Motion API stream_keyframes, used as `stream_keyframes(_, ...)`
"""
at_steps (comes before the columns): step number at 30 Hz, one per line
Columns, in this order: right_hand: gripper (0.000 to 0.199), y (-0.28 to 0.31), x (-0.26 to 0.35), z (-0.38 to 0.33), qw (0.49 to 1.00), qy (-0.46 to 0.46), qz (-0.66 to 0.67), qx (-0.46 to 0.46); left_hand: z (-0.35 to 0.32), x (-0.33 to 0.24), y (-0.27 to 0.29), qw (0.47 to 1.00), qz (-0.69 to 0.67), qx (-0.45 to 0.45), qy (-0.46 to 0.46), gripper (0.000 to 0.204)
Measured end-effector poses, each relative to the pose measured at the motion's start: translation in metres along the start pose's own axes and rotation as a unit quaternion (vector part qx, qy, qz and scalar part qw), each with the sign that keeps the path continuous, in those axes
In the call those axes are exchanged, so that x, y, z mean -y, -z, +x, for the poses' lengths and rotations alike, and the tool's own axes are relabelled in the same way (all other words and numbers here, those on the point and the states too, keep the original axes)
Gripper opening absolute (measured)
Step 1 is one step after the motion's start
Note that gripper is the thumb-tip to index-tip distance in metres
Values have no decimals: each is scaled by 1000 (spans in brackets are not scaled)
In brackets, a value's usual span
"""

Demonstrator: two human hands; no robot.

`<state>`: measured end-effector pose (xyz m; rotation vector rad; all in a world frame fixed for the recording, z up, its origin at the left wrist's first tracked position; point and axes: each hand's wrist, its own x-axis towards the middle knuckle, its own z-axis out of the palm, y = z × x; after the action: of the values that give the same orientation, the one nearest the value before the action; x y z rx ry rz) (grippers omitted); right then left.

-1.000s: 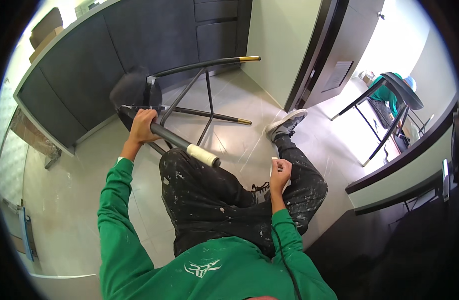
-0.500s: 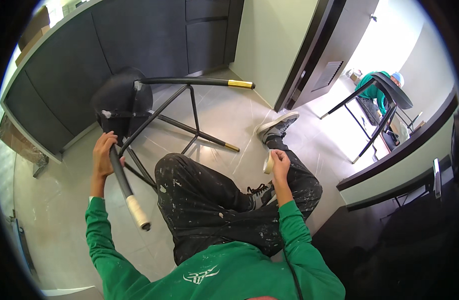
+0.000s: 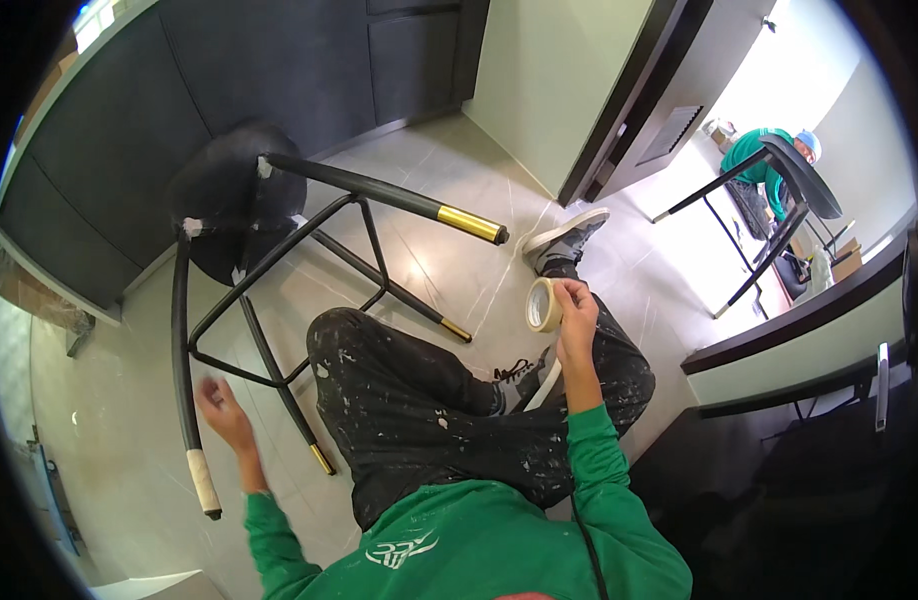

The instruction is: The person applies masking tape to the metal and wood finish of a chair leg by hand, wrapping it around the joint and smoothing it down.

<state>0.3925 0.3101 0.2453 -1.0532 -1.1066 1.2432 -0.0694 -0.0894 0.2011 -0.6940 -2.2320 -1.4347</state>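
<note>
A black bar stool [image 3: 269, 255] lies tipped over on the floor, its legs pointing toward me. Bare gold tips show on three legs, while the near left leg has its end wrapped in cream masking tape [image 3: 202, 478]. Just right of that leg is my left hand [image 3: 221, 412], slightly blurred, its fingers loosely bent and apart with nothing seen in them. Above my bent leg, my right hand [image 3: 577, 318] pinches a roll of masking tape [image 3: 543, 305] by its edge, the flat side now turned toward view.
Dark cabinets [image 3: 269, 70] stand behind the stool's seat. Beyond the doorway at the right, a person in green [image 3: 749, 165] crouches beside another dark stool [image 3: 801, 175]. My paint-spotted legs [image 3: 409, 410] are folded on the tiled floor [image 3: 129, 400].
My left hand has let go of the stool's leg and moved down and right. The stool has turned, its taped leg swinging left and down. The tape roll has turned its face toward view.
</note>
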Motion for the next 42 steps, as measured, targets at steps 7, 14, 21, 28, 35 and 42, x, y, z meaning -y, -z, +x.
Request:
stream_keyframes(7,14,33,-56,-24,996,-74,-41,-33,-123,-152,-75,884,-322,203,273,27)
stream_keyframes(14,13,49,-88,-48,985,-154,-41,-69,-22,-325,-207,472,-690,298,461,69)
stream_keyframes(21,9,75,-100,-72,979,-154,1,-137,-28,-420,-248,254,-766,281,519,41)
stream_keyframes(28,15,80,-103,-66,984,-134,-40,-114,-45,-425,-246,198,-799,275,497,42)
stream_keyframes(35,17,78,-97,-66,982,-130,-47,-130,-60,-441,-227,230,-780,287,507,43)
stream_keyframes(42,17,86,-90,-72,984,-118,-49,-125,-62,-427,-222,318,-711,302,549,40)
